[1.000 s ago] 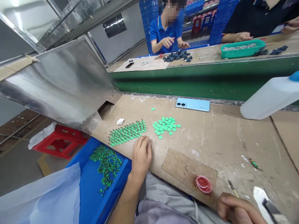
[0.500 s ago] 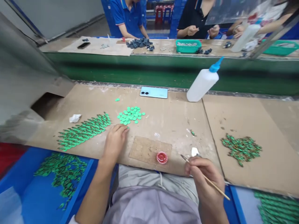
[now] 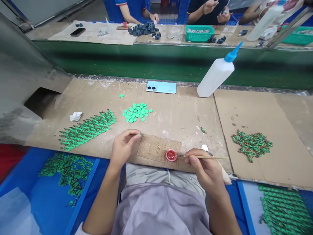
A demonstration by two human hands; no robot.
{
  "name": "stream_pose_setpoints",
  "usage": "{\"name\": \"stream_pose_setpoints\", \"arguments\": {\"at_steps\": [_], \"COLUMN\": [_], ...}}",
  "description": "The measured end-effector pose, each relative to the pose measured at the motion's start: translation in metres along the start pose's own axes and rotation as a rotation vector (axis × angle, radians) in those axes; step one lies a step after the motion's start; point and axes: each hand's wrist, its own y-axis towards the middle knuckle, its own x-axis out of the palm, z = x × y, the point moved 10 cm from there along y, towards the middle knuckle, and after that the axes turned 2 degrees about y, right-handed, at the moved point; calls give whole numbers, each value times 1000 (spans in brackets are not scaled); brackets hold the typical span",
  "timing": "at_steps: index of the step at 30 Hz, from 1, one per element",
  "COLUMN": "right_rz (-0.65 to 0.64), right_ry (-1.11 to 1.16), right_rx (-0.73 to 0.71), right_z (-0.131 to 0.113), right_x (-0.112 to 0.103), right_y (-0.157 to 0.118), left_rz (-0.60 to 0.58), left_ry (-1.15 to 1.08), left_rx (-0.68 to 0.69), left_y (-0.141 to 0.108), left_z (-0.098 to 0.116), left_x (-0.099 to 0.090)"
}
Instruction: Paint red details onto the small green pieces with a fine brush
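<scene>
My left hand [image 3: 124, 145] pinches a small green disc [image 3: 139, 134] at the left edge of a brown cardboard piece [image 3: 151, 147]. My right hand [image 3: 204, 166] grips a thin wooden brush [image 3: 212, 157], its tip beside a small round dish of red liquid [image 3: 171, 155]. Loose green discs [image 3: 137, 111] lie beyond my left hand. Slanted rows of green discs with dark narrow parts [image 3: 88, 130] are at the left. A pile of small green and brown pieces [image 3: 253, 144] sits on the right cardboard.
A light blue phone [image 3: 161, 87] and a white bottle with a blue tip [image 3: 215, 77] are at the back. Crumpled tissue [image 3: 75, 116] lies left. Blue trays [image 3: 41, 199] flank my lap. People work across the green divider [image 3: 146, 65].
My left hand has drawn back from the disc pile with a disc in its fingertips. The brush in my right hand has moved left and turned nearly level, its tip now close to the red dish.
</scene>
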Motion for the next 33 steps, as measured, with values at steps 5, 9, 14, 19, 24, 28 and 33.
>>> {"name": "stream_pose_setpoints", "arguments": {"at_steps": [5, 9, 14, 19, 24, 28, 33], "right_rz": [-58, -110, -126, -116, -117, -119, -124], "right_ry": [-66, -123, -185, -215, -246, -241, -223], "right_rx": [-45, -38, -85, -151, -175, -180, -171], "right_z": [-6, -6, -8, -13, -14, -12, -10], "right_x": [14, 24, 28, 30, 32, 32, 33], "right_y": [12, 18, 19, 20, 19, 17, 17], "left_rz": [-99, -175, -231, -257, -264, -272, -288], "left_ry": [-388, -446, -531, -535, -549, -534, -547], "left_rx": [-173, -202, -245, -274, -276, -274, -255], "left_y": [-48, -57, -52, -53, -54, -55, -55], "left_z": [-8, -12, -21, -21, -20, -20, -17], "left_x": [36, 49, 50, 52, 53, 53, 55]}}
